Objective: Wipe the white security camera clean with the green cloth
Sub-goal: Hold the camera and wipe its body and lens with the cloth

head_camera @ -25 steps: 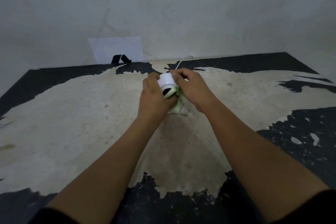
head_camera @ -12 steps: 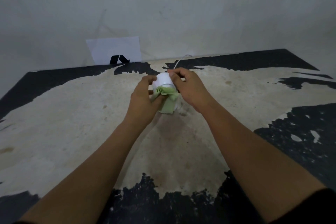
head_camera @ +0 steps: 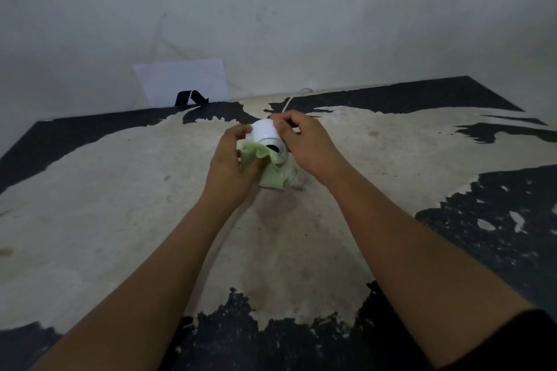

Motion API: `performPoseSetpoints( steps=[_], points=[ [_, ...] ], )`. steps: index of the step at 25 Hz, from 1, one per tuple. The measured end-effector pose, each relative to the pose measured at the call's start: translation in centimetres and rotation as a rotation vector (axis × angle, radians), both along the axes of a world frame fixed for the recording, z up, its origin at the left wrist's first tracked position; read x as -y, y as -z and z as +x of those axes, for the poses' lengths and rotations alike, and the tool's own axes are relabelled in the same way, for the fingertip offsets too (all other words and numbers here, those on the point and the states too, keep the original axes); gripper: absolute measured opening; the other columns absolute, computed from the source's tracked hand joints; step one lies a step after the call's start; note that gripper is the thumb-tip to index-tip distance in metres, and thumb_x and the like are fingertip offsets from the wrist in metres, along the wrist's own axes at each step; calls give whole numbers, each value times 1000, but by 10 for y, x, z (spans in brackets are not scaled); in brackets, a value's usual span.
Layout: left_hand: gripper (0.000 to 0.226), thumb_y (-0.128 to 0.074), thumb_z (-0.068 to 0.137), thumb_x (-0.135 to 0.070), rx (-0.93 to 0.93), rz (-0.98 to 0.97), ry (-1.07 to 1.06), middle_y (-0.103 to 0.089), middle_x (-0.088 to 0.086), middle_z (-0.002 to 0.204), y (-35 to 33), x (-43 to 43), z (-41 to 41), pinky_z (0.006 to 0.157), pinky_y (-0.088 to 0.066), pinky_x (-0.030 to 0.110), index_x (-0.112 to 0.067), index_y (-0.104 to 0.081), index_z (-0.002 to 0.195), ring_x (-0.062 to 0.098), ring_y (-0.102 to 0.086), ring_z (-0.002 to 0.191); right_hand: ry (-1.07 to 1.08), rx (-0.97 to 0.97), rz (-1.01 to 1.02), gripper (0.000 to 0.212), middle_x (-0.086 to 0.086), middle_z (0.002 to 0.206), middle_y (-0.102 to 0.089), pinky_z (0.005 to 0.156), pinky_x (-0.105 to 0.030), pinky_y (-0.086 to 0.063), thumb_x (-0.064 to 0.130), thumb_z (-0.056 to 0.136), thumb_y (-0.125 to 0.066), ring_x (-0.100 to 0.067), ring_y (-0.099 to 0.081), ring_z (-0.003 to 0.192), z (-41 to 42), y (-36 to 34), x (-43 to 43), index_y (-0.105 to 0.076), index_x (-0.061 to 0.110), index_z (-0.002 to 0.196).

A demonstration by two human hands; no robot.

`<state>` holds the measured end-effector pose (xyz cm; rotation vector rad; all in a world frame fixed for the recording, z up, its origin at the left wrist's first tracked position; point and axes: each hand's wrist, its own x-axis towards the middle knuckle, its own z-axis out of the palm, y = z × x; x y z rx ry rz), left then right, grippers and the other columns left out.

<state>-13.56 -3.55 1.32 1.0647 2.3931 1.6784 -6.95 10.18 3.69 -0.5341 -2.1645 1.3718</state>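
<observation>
Over the middle of the worn black-and-cream table (head_camera: 120,205), w/ a white card (head_camera: 184,81) propped at the far wall, both hands meet around the task items. R hand (head_camera: 304,141) grips the white security camera (head_camera: 265,134) by its upper right side, fingers curled over the top near where the thin white cable (head_camera: 294,98) leaves toward the wall. L hand (head_camera: 232,163) is closed on the green cloth (head_camera: 271,172), bunched under its thumb and pressed vs the camera's lower left, next to the dark lens (head_camera: 273,147); the loose end hangs below.

Handling, as a guess: camera is a light, hard, smooth plastic shell, prob. slippery, so hold the body, not the lens or cable. Cloth is soft, limp, folds to any curve.

Vs half a sec ago: the lens now shows; then the cloth covered that front. Cloth has shifted lower-left, L hand w/ it. R hand's grip looks unchanged.
</observation>
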Motion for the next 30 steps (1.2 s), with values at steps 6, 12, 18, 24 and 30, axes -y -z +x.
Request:
performPoseSetpoints(
  steps=[6,12,18,24,30],
  points=[
    [45,-66,76,-28,-2,35,-87,-47,4,115,-3,-21,8,69,-43,21,-24,-38,112,18,-51,97,-16,12,-26,30,2,122,-63,97,-35,-48,33,95,-49,-12,-57,109,2,-3,0,-65,22,118],
    [14,-51,83,-17,30,31,-89,-57,1,97,-5,0,-1,65,-40,24,-22,-50,96,22,-56,89,-121,49,-169,47,2,129,-60,104,-41,-44,52,94,-40,-14,-56,116,12,-9,1,-62,24,125],
    [9,-50,88,-12,-23,103,-36,-58,3,80,-60,11,-2,59,-41,16,-7,-57,89,3,-50,64,-318,45,35,45,14,120,-61,93,-28,-50,35,75,-76,-7,-55,113,31,-45,0,-58,35,116],
    [13,-53,92,-23,79,146,44,-59,-2,73,-84,2,-18,59,-43,13,-13,-58,85,-5,-54,56,-31,-221,31,6,3,68,-61,59,-28,-51,14,86,-63,-4,-56,58,15,-65,-12,-64,16,81],
    [38,-60,86,-36,256,-88,95,-51,-2,116,-38,-6,-27,70,-42,20,-26,-45,119,5,-53,93,113,72,246,10,3,85,-65,65,-27,-47,24,83,-63,-9,-58,73,-2,-42,-10,-60,15,84]
  ],
)
